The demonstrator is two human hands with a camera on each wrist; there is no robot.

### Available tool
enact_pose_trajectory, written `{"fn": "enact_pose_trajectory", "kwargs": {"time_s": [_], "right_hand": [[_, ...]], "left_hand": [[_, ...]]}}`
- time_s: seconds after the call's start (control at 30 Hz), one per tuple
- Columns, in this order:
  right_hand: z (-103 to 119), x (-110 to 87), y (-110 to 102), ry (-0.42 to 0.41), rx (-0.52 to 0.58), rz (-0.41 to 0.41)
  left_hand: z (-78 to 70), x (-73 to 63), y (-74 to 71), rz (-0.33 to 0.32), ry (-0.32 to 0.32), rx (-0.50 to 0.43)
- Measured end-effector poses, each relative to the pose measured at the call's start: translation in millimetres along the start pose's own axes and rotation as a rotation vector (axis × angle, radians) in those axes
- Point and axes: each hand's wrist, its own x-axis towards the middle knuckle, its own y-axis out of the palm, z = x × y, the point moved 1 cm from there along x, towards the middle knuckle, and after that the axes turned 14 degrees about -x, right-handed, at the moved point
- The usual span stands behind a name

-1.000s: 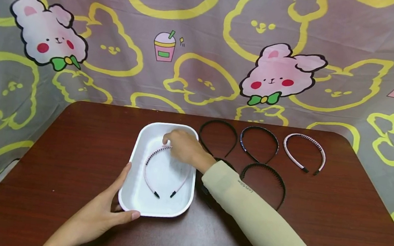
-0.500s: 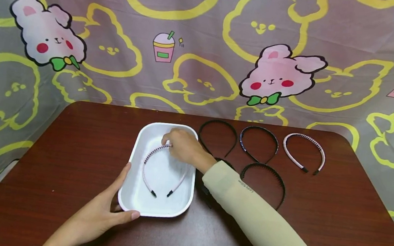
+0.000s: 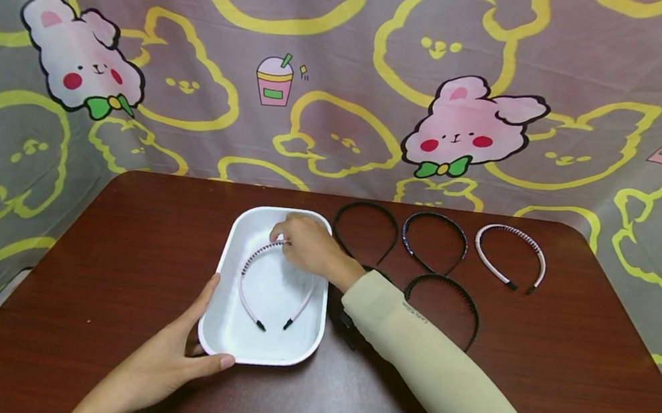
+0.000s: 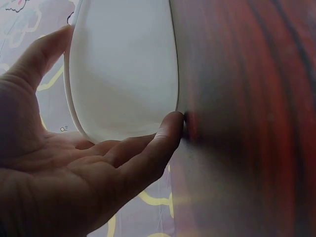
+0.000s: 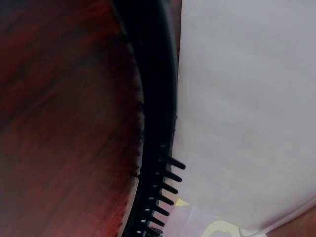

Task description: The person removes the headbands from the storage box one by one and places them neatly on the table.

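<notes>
In the head view my left hand (image 3: 166, 357) holds the near left corner of a white plastic tray (image 3: 258, 351), thumb along the front rim and fingers up the left side. The left wrist view shows the tray's outer wall (image 4: 123, 74) between thumb and fingers. My right hand (image 3: 305, 243) reaches over the tray's far end and pinches a pale pink headband (image 3: 244, 271) at the top of its arch. This headband has a dark-striped wrapped section, and its two black tips point toward me inside the tray. The fingertips are partly hidden.
To the tray's right lie a plain black headband (image 3: 398, 230), a blue-speckled one (image 3: 406, 236), a pink wrapped one (image 3: 530, 238) and a black toothed one (image 3: 468, 295). Another black headband (image 3: 346, 320) is mostly under the right forearm. Close in the right wrist view is a black toothed headband (image 5: 158, 89).
The pink headband has shifted slightly left and up within the tray, with my right hand on its arch. My left hand and the tray stay in place.
</notes>
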Motion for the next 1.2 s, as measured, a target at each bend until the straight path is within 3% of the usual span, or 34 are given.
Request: {"fn": "enact_pose_trajectory", "kwargs": {"time_s": [0.67,1.2], "right_hand": [[-0.9,-1.5,2.4,-0.048,0.023,-0.09],[0.6,-4.0,-0.8,-0.057,0.081,-0.113]], "left_hand": [[4.2,-0.3,2.1,-0.009,0.029,-0.001],[6.9,-1.3,3.8,-0.012,0.064,0.012]]}}
